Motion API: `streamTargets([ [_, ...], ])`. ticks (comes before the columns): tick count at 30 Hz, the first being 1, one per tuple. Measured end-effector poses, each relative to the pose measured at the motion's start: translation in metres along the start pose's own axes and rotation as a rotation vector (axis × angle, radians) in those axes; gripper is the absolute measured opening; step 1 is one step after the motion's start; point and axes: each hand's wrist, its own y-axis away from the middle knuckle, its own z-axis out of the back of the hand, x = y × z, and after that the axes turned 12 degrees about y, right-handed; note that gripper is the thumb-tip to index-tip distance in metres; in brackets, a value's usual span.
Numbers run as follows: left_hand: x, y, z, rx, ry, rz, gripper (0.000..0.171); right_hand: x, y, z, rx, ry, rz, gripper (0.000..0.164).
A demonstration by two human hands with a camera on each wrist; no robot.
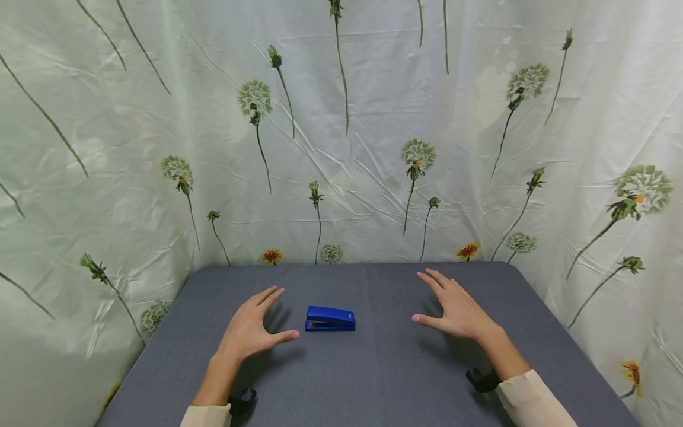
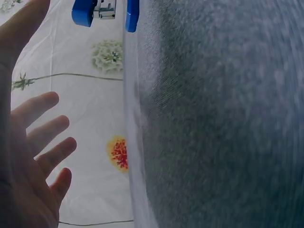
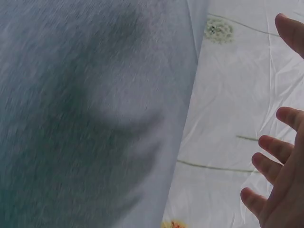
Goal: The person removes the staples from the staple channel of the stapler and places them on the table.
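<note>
Blue stapler (image 1: 329,319) lying on the grey desk (image 1: 384,379) there, between a person's hands and closer to the left hand (image 1: 246,332), whose thumb points its way without touching. Over by the far side, the right hand (image 1: 460,311) hovers too; both have fingers loosely spread, holding nothing.

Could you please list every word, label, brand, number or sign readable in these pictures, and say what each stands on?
Readable text: none.
Small pale marking on top of the oblong blue stapler, near its right end in the head view: too small to read.
White flower-printed curtain and grey table: no lettering visible.
</note>
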Motion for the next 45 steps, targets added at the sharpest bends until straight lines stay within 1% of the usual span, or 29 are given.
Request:
streamTargets([
  [6, -0.003, -0.003, -0.008, -0.02, 0.037, -0.02, 0.108, 0.011, -0.009, -0.004, 0.014, -0.021, 0.002, 0.099],
  [10, -0.007, -0.005, -0.011, -0.012, 0.055, -0.02, 0.107, 0.02, -0.015, -0.005, 0.014, -0.033, 0.005, 0.097],
  [17, -0.01, -0.008, -0.019, 0.023, 0.088, 0.016, 0.108, 0.039, -0.028, -0.011, 0.029, -0.061, 0.006, 0.096],
  [22, -0.013, -0.012, -0.025, 0.069, 0.127, 0.055, 0.113, 0.052, -0.036, -0.019, 0.027, -0.094, 0.032, 0.094],
  [26, -0.015, -0.015, -0.03, 0.086, 0.152, 0.076, 0.113, 0.062, -0.042, -0.025, 0.035, -0.121, 0.048, 0.093],
  [34, -0.016, -0.017, -0.036, 0.087, 0.22, 0.079, 0.109, 0.086, -0.056, -0.037, 0.074, -0.155, 0.049, 0.089],
  [41, -0.016, -0.02, -0.042, 0.095, 0.237, 0.095, 0.102, 0.11, -0.07, -0.047, 0.098, -0.151, 0.079, 0.089],
  [45, -0.016, -0.022, -0.046, 0.092, 0.265, 0.084, 0.097, 0.12, -0.075, -0.053, 0.101, -0.154, 0.109, 0.087],
])
